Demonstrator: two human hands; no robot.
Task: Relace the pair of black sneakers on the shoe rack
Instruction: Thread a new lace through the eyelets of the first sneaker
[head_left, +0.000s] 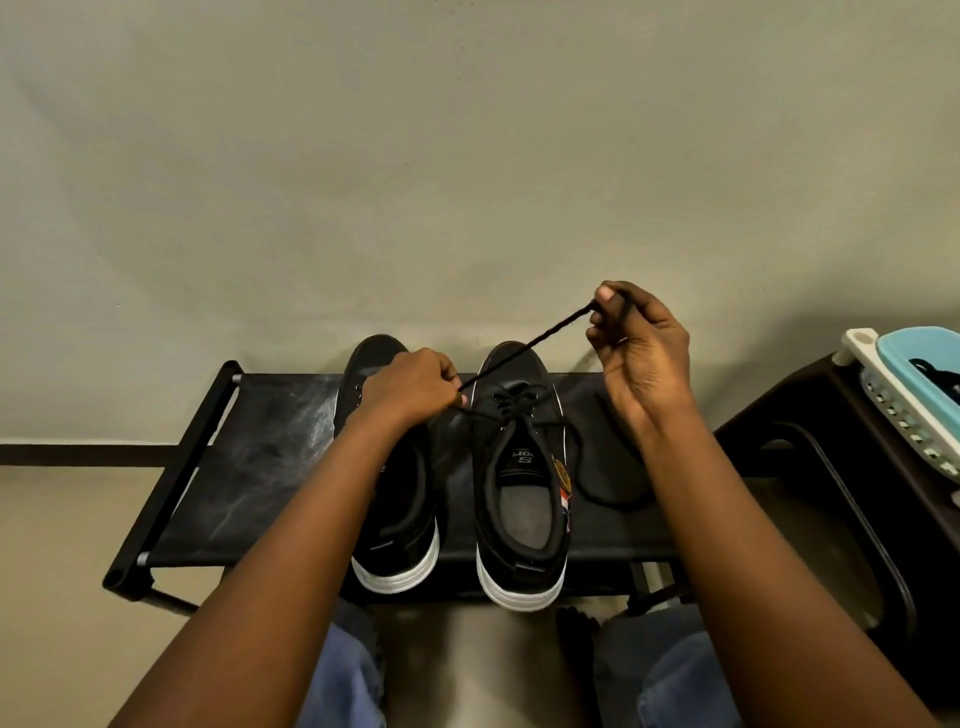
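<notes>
Lacing is under way on the right-hand black canvas sneaker with a white sole (519, 519), which sits heel-near on the black fabric shoe rack (249, 457) just beside its twin, the left-hand black sneaker (400, 540). The right hand (639, 353) is raised far and right, its grip pinching the tip of a black cord lace (530, 345) between thumb and forefinger. The left hand (410, 389), over the left-hand shoe, has its grip pinched on the same strand lower down, so the lace runs taut between them. The lace's other end (597, 488) lies in a loose loop on the rack, right of the shoe. Several crossings look threaded, so this reads as a late pass. Next, that tip needs aiming into a free eyelet and drawing snug.
</notes>
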